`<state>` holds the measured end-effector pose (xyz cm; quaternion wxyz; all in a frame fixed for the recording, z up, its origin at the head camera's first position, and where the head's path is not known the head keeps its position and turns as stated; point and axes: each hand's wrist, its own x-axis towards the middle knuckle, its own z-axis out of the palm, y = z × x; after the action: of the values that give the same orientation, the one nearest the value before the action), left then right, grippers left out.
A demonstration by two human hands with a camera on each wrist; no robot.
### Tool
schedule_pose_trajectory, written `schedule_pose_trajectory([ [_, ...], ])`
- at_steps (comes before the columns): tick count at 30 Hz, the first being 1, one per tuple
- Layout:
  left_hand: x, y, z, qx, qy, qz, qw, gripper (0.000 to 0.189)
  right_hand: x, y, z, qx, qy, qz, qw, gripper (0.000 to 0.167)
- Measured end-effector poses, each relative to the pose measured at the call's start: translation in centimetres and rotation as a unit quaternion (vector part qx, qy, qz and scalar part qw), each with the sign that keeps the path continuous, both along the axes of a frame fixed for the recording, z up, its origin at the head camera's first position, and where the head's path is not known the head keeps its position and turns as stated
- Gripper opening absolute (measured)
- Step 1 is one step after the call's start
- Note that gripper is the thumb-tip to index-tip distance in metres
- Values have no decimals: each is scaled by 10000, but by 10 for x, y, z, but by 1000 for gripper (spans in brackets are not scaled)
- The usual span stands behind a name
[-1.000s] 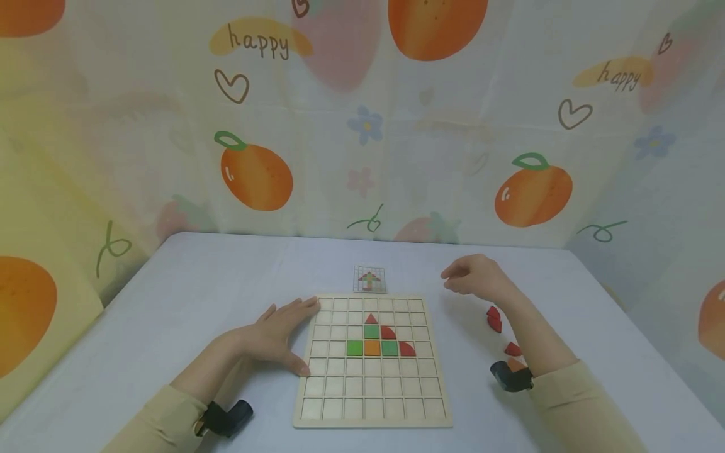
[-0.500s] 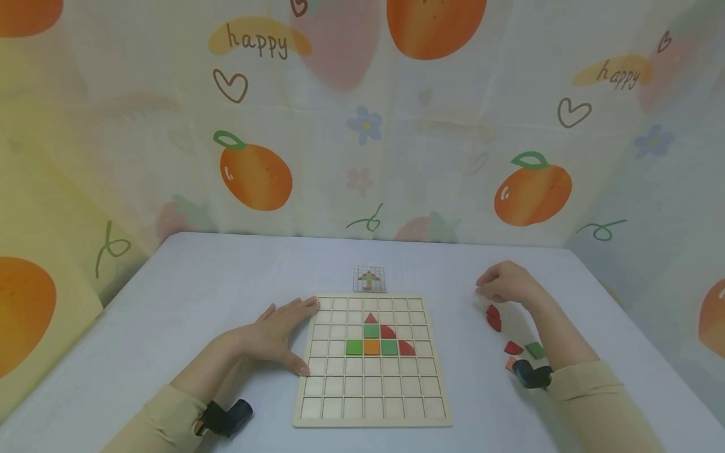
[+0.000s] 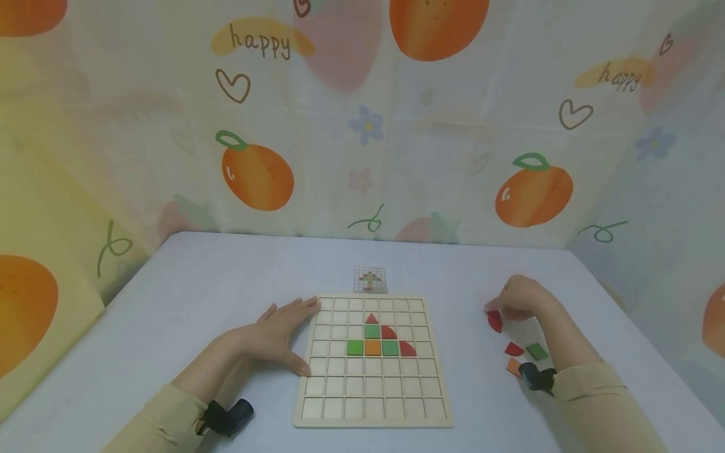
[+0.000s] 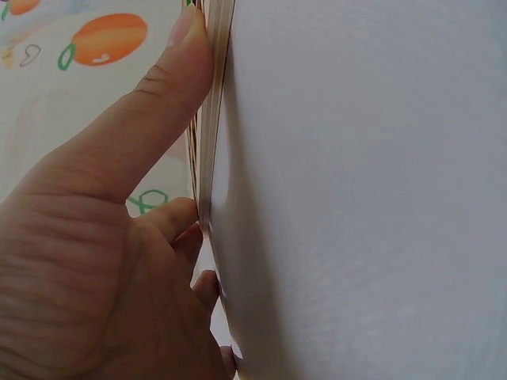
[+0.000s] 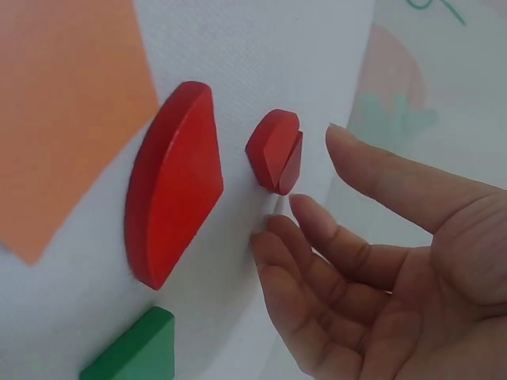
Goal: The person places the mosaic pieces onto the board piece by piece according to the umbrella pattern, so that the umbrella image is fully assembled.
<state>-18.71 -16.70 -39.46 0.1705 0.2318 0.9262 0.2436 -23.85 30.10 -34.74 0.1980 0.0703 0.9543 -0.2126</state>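
My left hand [image 3: 274, 336] lies spread along the left edge of the wooden grid board [image 3: 334, 409]; thumb and fingertips touch that edge in the left wrist view. On the board sit a red triangle [image 3: 370, 319], an orange square [image 3: 372, 347], several green squares [image 3: 355, 347] and two red quarter-circles [image 3: 407, 348]. My right hand [image 3: 521, 297] is over two red pieces [image 3: 495, 322] right of the board. In the right wrist view its thumb and fingers stand apart beside these red pieces [image 5: 273, 150], with nothing gripped. One piece is partly hidden by the fingers in the head view.
Nearer me on the right lie another red quarter-circle [image 3: 514, 348], a green piece [image 3: 537, 351] and an orange piece [image 3: 513, 367], partly behind the wrist camera [image 3: 537, 377]. A small pattern card [image 3: 370, 279] lies beyond the board. A printed curtain [image 3: 430, 126] stands behind the table.
My right hand has moved right, then down toward the two red pieces. The green and orange pieces have come into view from behind the arm. My left hand and the board stay still.
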Motion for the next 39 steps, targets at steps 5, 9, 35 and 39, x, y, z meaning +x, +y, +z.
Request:
schedule_pose_trajectory([
  [5, 1, 1, 2, -7, -21, 13, 10000, 120, 1, 0, -1, 100, -49, 15, 9999, 40],
  [9, 2, 2, 3, 24, -11, -13, 10000, 121, 2, -2, -3, 97, -61, -27, 9999, 43],
  [35, 0, 1, -1, -64, 47, 39, 10000, 121, -5, -24, -6, -1054, 1056, 145, 9887, 24],
  [39, 0, 2, -1, -72, 40, 42, 10000, 121, -7, -38, -7, -1516, 1377, 193, 9786, 23],
])
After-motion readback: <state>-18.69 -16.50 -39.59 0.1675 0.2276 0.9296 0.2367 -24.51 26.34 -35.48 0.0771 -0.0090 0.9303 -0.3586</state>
